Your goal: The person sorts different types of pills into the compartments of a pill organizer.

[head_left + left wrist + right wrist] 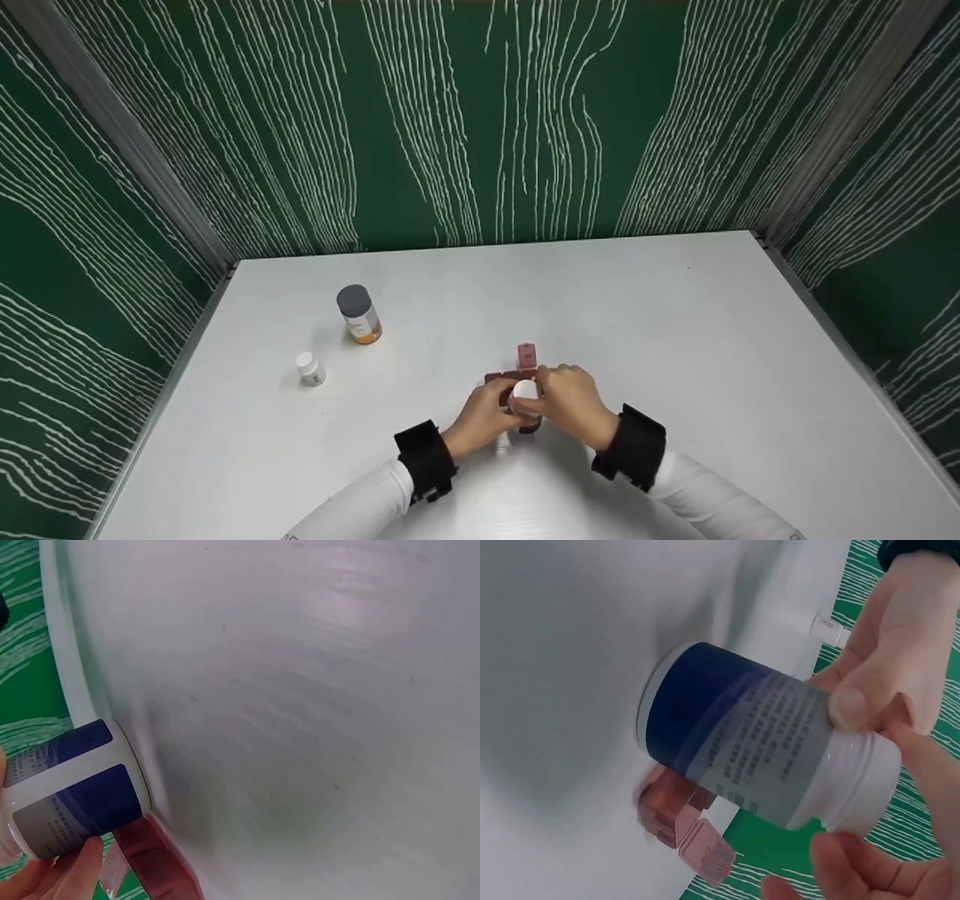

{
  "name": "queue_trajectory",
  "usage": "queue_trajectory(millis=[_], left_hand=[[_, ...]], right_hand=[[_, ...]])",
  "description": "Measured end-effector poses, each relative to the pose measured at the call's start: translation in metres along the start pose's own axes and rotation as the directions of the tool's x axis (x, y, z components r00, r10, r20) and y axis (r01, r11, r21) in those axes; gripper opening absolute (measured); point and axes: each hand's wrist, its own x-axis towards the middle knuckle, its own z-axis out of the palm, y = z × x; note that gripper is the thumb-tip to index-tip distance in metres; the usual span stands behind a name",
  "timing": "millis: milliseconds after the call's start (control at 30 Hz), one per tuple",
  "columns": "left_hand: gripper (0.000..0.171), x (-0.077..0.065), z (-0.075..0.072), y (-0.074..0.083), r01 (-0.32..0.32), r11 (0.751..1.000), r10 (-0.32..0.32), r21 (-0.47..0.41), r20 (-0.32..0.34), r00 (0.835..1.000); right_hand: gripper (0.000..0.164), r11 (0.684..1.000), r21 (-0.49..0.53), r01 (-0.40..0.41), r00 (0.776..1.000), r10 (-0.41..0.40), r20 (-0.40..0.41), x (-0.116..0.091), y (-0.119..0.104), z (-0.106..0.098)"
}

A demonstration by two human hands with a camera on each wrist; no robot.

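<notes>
A white pill bottle [742, 735] with a blue and grey label stands on the table between both hands. My left hand [480, 420] grips its body, the thumb [851, 706] lying near the shoulder. At the top, the fingers and thumb of my right hand [574, 397] pinch the white cap [866, 784], which sits on the neck. Just behind the bottle is a reddish-brown pill organizer [156, 859], partly covered by the hands in the head view. One translucent pink lid [527, 355] of it stands raised on the far side.
To the left on the white table [675, 322] stand a small white bottle [310, 369] and, farther back, a larger jar [360, 315] with a grey lid and orange base. Green panels [480, 127] with white wavy lines rise along the back and sides.
</notes>
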Motion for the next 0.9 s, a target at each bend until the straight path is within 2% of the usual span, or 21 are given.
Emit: queue_trajectory(millis=[67, 100, 133, 200, 267, 333, 367, 433, 533, 700, 900], left_hand=[[0.046, 0.000, -0.001, 0.000, -0.001, 1.000, 0.001, 0.025, 0.003, 1.000], [0.046, 0.000, -0.001, 0.000, 0.001, 0.999, -0.001, 0.038, 0.003, 1.000], [0.045, 0.000, -0.001, 0.000, 0.003, 0.999, -0.003, 0.043, 0.004, 1.000], [0.046, 0.000, -0.001, 0.000, 0.005, 0.999, -0.005, 0.044, 0.006, 1.000], [0.047, 0.000, -0.001, 0.000, 0.011, 1.000, -0.011, 0.018, 0.011, 1.000], [0.048, -0.001, -0.001, 0.001, 0.018, 1.000, -0.018, -0.004, 0.017, 1.000], [0.048, -0.001, -0.001, 0.001, 0.019, 1.000, -0.019, -0.012, 0.020, 1.000], [0.048, -0.001, -0.002, 0.001, 0.025, 0.999, -0.024, -0.030, 0.029, 0.999], [0.049, -0.001, -0.002, 0.002, 0.033, 0.999, -0.032, -0.041, 0.036, 0.999], [0.051, -0.001, -0.001, 0.001, 0.034, 0.999, -0.033, -0.035, 0.024, 0.999], [0.048, -0.001, -0.001, 0.001, 0.032, 0.999, -0.032, 0.003, 0.004, 0.999]], right_hand=[[0.046, 0.999, -0.037, -0.004, 1.000, 0.004, 0.019, 0.000, 0.001, -0.001], [0.045, 1.000, -0.024, -0.002, 0.999, 0.003, 0.041, 0.000, 0.003, -0.003], [0.045, 1.000, 0.011, -0.001, 0.997, 0.000, 0.077, 0.000, 0.006, -0.005], [0.042, 0.987, 0.159, 0.002, 0.986, -0.028, 0.167, 0.000, 0.013, -0.011], [0.043, 0.938, 0.345, -0.006, 0.963, -0.088, 0.255, 0.001, 0.020, -0.016], [0.048, 0.868, 0.495, -0.035, 0.933, -0.150, 0.328, 0.002, 0.026, -0.019], [0.049, 0.836, 0.547, -0.049, 0.920, -0.175, 0.351, 0.002, 0.029, -0.019], [0.049, 0.796, 0.600, -0.075, 0.909, -0.193, 0.370, 0.003, 0.033, -0.018], [0.048, 0.758, 0.645, -0.095, 0.915, -0.189, 0.356, 0.003, 0.036, -0.010], [0.046, 0.713, 0.689, -0.127, 0.945, -0.123, 0.302, 0.001, 0.034, 0.001], [0.038, 0.729, 0.671, -0.132, 0.982, 0.004, 0.189, -0.003, 0.020, 0.009]])
